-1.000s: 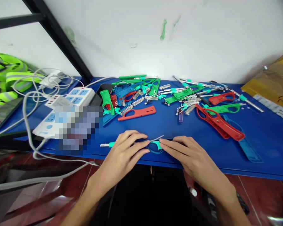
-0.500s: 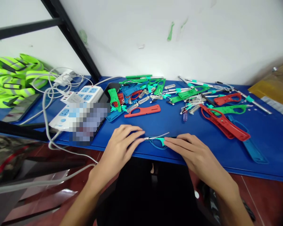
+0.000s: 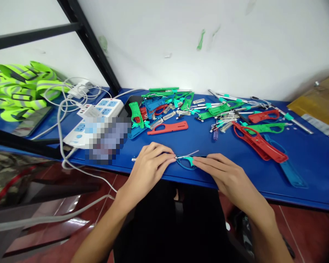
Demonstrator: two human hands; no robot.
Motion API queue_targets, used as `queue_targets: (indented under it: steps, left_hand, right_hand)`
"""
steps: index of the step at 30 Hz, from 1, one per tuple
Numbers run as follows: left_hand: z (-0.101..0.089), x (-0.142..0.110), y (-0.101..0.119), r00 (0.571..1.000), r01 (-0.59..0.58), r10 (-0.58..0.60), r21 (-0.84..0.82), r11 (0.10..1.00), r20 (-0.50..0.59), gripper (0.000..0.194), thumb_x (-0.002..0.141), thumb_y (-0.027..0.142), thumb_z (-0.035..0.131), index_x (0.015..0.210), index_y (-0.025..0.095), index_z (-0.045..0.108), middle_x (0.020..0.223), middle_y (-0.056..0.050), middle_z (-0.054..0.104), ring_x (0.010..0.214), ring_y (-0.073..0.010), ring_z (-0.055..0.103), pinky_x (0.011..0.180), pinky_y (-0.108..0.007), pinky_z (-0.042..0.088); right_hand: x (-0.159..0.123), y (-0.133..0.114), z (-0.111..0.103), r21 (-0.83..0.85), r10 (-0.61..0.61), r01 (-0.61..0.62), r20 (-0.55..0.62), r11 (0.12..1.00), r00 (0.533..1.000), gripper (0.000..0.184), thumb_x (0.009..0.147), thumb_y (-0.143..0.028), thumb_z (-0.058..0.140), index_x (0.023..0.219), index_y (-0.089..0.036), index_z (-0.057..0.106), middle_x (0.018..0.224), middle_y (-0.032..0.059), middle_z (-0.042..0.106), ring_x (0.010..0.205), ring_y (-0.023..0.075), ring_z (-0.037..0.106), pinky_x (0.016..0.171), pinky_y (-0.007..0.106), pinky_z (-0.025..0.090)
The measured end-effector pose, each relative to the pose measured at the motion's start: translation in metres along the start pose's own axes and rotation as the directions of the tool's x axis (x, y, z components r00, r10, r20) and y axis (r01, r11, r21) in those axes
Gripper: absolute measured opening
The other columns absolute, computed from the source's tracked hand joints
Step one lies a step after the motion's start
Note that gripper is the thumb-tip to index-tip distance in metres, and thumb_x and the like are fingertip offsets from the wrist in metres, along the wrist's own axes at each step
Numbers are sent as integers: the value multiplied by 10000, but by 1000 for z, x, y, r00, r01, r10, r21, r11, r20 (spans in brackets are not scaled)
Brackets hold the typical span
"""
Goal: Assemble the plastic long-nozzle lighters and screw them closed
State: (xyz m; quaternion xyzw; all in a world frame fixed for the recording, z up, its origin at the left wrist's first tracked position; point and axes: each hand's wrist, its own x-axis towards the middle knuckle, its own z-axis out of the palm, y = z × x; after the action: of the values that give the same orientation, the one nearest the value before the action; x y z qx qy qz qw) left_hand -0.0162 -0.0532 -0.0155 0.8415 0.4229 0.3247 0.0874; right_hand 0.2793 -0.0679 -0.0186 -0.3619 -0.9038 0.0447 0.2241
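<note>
On the blue tabletop near its front edge lies a partly assembled blue stick lighter, with a teal trigger and a loop-shaped guard. My left hand is closed over its metal tube, fingers pinched at the guard's left end; the silvery tube tip pokes out beyond the hand. Fingers pressed together, my right hand grips the handle just right of the trigger and hides most of it. A thin whitish wire or tube sticks up at a slant between the hands.
Behind lie a red handle shell, a heap of green and blue shells and clear fuel tanks. Rightward are red shells and metal tubes. A power strip with cables stands left, a yellow-taped box right.
My left hand has shifted slightly right along the lighter, and the tube's tip now shows beyond it. My right hand keeps its grip. The camera view has shifted a little.
</note>
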Motion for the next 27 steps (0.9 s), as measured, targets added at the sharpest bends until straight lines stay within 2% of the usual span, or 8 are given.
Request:
queue_targets:
  steps: [4,10,15,17,21,27]
  left_hand:
    - [1,1,1,1000,4,-5,41,999,29,194,1127,293,616,1087,247,800,1183,-17,821,1084,-207,673,918,-406,447]
    - [2,0,-1,1000,-18,17,83,996,9,219,1139,306,591,1097,241,795,1180,-31,811,1054,-206,675,910,-394,444]
    - [6,-2,-3,994,-110,105,143,984,39,301,1148,223,544,1408,216,695,1253,-78,771,1057,-221,649,922,-389,467]
    - [6,-3,-4,988,-145,133,168,975,78,366,1135,145,528,1460,236,671,1311,-83,745,1077,-226,632,940,-397,466]
    - [6,-3,-6,978,-186,162,203,961,130,431,1104,61,513,1417,281,711,1330,-64,727,1079,-237,610,943,-410,457]
    - [11,0,-3,986,-145,116,263,954,123,328,1112,136,545,1345,269,733,1285,-76,716,1084,-254,606,912,-410,454]
  right_hand:
    - [2,1,-2,10,2,-2,3,1000,1000,583,1022,-6,534,1508,-283,698,1459,32,765,1239,258,722,1087,481,647]
    - [3,0,0,-16,1,-1,5,1000,1000,543,1051,-31,523,1508,-267,695,1477,76,746,1208,267,719,1036,493,654]
    - [8,-2,-1,71,-6,8,-20,997,1000,523,1091,-80,529,1550,-298,656,1421,65,769,1214,253,706,1059,492,638]
    - [10,-3,-2,95,-1,3,-27,995,1000,499,1100,-104,534,1539,-300,666,1389,67,783,1198,251,711,1046,486,644]
    - [11,-4,-1,108,17,-13,-36,994,999,419,1119,-142,527,1470,-275,713,1372,77,789,1187,253,704,1039,488,639]
    - [8,-1,0,150,27,-20,-41,989,999,352,1138,-179,523,1414,-247,730,1349,90,794,1170,241,714,1034,469,624]
